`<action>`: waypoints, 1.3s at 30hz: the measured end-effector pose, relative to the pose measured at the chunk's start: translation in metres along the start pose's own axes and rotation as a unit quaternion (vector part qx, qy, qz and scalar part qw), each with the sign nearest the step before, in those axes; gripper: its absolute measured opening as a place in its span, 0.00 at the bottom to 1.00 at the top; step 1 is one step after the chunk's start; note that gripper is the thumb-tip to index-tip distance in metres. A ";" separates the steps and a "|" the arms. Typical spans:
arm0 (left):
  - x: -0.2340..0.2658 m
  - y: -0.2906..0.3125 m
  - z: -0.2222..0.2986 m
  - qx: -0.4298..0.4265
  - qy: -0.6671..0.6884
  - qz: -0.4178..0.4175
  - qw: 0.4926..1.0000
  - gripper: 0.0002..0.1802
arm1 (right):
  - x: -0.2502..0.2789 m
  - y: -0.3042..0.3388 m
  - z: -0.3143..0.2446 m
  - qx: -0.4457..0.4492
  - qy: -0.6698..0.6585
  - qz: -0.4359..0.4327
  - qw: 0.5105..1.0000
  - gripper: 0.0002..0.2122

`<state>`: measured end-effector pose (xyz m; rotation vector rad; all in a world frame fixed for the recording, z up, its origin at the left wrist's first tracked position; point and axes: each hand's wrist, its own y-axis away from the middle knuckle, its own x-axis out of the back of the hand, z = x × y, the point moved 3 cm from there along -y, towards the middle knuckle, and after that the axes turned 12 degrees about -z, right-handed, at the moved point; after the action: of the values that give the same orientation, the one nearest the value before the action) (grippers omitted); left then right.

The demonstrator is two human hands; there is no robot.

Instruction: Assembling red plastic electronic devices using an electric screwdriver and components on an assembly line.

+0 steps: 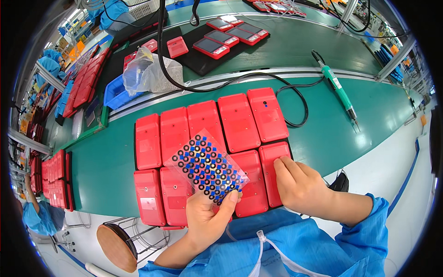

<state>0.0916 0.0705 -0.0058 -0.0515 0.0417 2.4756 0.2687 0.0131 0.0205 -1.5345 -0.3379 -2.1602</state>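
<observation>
Holding a clear sticker sheet (207, 167) dotted with small black rings and blue squares, the left hand (210, 217) has its fingers closed on the sheet's lower edge, thumb on top, so the sheet stands tilted above the red casings (217, 138). These casings lie back-up in two rows on a dark tray on the green tabletop (106, 171), close side by side. The right hand (300, 184) rests on the lower-right red casing (275, 159), its fingers bent and fingertips pressing on the casing's upper part; they grip nothing. Beyond the rows, a black cable (295, 99) loops across the tabletop, and a green electric screwdriver (339, 90) lies to the right of it. Farther back, a blue bin (115, 94) with a clear plastic bag (147, 71) stands near more red devices (230, 34) lying screen-up on a black mat.
</observation>
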 end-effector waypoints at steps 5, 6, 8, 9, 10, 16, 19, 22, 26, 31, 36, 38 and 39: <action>-0.002 0.003 0.007 0.003 0.056 -0.008 0.998 0.04 | -0.001 0.009 0.000 -0.017 -0.066 -0.024 0.997 0.14; -0.002 0.004 0.008 0.000 0.057 -0.009 0.998 0.04 | -0.003 0.013 0.003 -0.043 -0.103 0.002 0.994 0.15; -0.002 0.005 0.010 0.010 0.096 -0.025 0.995 0.04 | -0.006 0.017 0.006 -0.069 -0.137 0.030 0.988 0.17; -0.001 0.006 0.009 0.009 0.096 -0.027 0.995 0.04 | -0.006 0.018 0.007 -0.082 -0.152 0.036 0.984 0.17; -0.001 0.006 0.009 0.006 0.098 -0.027 0.995 0.05 | -0.007 0.019 0.008 -0.095 -0.168 0.043 0.980 0.18; -0.003 0.012 0.010 0.028 0.100 -0.032 0.994 0.05 | -0.010 0.020 0.006 -0.132 -0.191 0.050 0.971 0.16; -0.007 0.010 0.009 0.045 0.109 -0.029 0.993 0.06 | 0.007 0.016 0.013 -0.147 -0.184 0.069 0.969 0.15; -0.009 0.010 0.005 0.058 0.125 -0.028 0.990 0.07 | 0.027 0.007 0.006 -0.137 -0.261 0.207 0.933 0.14; -0.010 0.012 0.005 0.055 0.120 -0.050 0.990 0.08 | 0.033 -0.012 -0.011 -0.072 -0.301 0.314 0.897 0.15; -0.009 0.015 0.007 0.021 0.112 -0.067 0.991 0.09 | 0.029 -0.018 -0.017 -0.072 -0.308 0.304 0.899 0.13; -0.013 0.013 0.012 -0.030 0.071 -0.066 0.995 0.12 | 0.032 -0.021 -0.021 -0.089 -0.303 0.304 0.899 0.11; -0.014 0.016 0.011 -0.085 0.013 -0.041 0.995 0.12 | 0.034 -0.022 -0.022 -0.091 -0.312 0.306 0.895 0.11; -0.012 0.017 0.009 -0.085 0.013 -0.040 0.996 0.12 | 0.035 -0.023 -0.023 -0.092 -0.323 0.308 0.890 0.11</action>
<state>0.0906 0.0500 0.0036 -0.1549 -0.1562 2.3921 0.2294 0.0146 0.0468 -2.0911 0.1547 -1.1842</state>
